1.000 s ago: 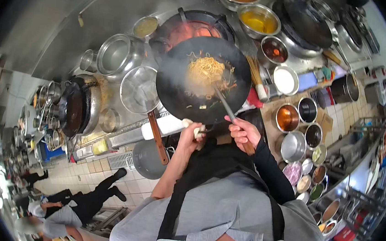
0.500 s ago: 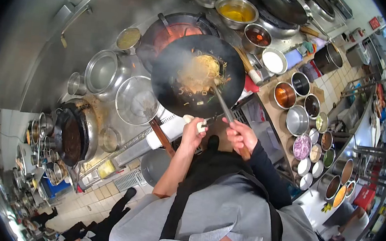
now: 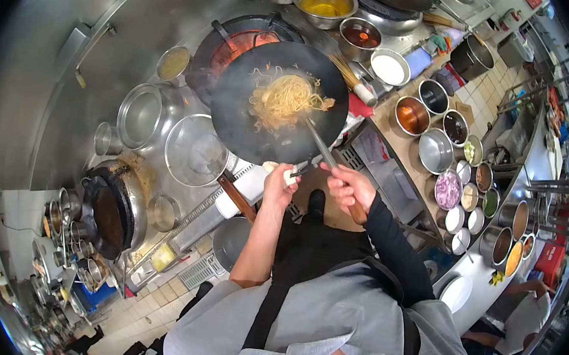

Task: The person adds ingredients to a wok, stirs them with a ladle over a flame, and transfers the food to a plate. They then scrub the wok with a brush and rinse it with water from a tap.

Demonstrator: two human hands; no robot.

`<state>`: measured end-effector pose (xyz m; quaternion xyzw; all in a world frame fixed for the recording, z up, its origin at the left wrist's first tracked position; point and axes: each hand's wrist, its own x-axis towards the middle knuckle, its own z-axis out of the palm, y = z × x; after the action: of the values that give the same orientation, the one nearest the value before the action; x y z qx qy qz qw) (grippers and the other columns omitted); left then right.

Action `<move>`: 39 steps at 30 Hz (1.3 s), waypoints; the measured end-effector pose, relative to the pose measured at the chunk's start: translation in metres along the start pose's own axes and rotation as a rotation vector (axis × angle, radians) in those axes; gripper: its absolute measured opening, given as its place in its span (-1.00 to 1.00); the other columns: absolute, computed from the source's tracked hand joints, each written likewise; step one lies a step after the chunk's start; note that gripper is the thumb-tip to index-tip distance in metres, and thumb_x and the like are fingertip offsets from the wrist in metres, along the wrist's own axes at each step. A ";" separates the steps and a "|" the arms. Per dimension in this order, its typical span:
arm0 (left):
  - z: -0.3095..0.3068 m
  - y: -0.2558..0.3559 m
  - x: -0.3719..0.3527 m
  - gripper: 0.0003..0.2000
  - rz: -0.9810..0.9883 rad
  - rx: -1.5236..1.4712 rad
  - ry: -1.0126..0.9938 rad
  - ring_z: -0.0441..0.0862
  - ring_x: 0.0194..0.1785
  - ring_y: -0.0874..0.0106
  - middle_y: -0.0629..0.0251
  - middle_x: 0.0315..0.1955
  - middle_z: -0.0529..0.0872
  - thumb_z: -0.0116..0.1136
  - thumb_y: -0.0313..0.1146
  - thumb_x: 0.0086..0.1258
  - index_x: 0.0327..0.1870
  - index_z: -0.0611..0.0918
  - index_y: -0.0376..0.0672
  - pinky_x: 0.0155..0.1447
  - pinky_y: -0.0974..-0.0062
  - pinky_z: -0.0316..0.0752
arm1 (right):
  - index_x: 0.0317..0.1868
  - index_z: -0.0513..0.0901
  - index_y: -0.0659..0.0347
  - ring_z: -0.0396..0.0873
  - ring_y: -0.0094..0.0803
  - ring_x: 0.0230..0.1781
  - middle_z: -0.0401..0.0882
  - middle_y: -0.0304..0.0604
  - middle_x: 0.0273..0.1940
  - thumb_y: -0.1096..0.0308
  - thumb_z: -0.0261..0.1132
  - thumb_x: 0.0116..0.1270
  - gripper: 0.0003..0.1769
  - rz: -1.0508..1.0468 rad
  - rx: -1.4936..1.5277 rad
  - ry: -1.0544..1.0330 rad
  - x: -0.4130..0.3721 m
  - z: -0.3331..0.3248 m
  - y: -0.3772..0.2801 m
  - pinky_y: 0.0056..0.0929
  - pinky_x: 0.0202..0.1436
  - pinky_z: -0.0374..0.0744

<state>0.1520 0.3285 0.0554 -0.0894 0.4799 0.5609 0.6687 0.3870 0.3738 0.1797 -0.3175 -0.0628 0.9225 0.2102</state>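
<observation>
The left hand's (image 3: 280, 185) fingers clamp a white cloth (image 3: 289, 176) at the rim of the wok (image 3: 236, 116), which holds noodles (image 3: 287, 98). The right hand's (image 3: 353, 189) fingers curl around the ladle (image 3: 321, 144). Beyond lies a steel counter (image 3: 203, 96); tiles (image 3: 108, 341) cover the kitchen floor.

brightly lit, with pale glare on the steel wall (image 3: 49, 82) beyond the bench's (image 3: 191, 233) far edge; glows red at the burner (image 3: 241, 51); hazy over the wok (image 3: 234, 129); strongly bowed and softer toward black corners.
</observation>
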 end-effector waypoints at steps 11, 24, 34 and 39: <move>0.004 -0.014 -0.077 -0.85 0.129 0.243 -0.032 0.62 -0.53 0.33 0.14 -0.41 0.63 0.21 -0.49 0.31 -0.18 0.51 -0.25 -0.65 0.58 0.27 | 0.41 0.43 0.23 0.22 -0.76 -0.61 0.30 -0.36 -0.35 0.34 0.05 0.73 -0.64 -0.033 0.415 -0.186 -0.120 -0.034 0.050 -0.71 -0.70 0.30; 0.014 -0.161 -0.161 -0.76 -0.171 0.724 -0.478 0.60 -0.57 0.37 -0.09 -0.36 0.73 0.14 -0.47 0.36 -0.04 0.56 -0.44 -0.67 0.61 0.31 | 0.45 0.44 0.18 0.15 -0.80 -0.64 0.32 -0.40 -0.37 0.35 0.05 0.73 -0.62 -0.543 0.460 0.249 -0.399 -0.077 0.225 -0.73 -0.74 0.18; 0.087 -0.273 -0.185 -0.85 -0.203 0.959 -0.726 0.59 -0.59 0.39 0.00 -0.42 0.70 0.16 -0.48 0.33 -0.17 0.55 -0.37 -0.68 0.60 0.29 | 0.35 0.46 0.17 0.17 -0.79 -0.59 0.30 -0.41 -0.35 0.36 0.12 0.69 -0.68 -0.995 0.543 0.630 -0.498 -0.085 0.356 -0.72 -0.68 0.21; 0.063 -0.262 -0.149 -0.91 -0.158 0.980 -0.900 0.54 -0.65 0.44 0.15 -0.51 0.63 0.13 -0.50 0.33 -0.22 0.54 -0.31 -0.71 0.58 0.25 | 0.20 0.50 0.12 0.20 -0.77 -0.58 0.34 -0.42 -0.38 0.37 0.14 0.66 -0.80 -1.141 0.527 0.853 -0.408 -0.094 0.427 -0.68 -0.63 0.23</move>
<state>0.4184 0.1777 0.0895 0.4323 0.3455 0.2102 0.8060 0.5854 -0.1880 0.2269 -0.5043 0.0919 0.4524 0.7298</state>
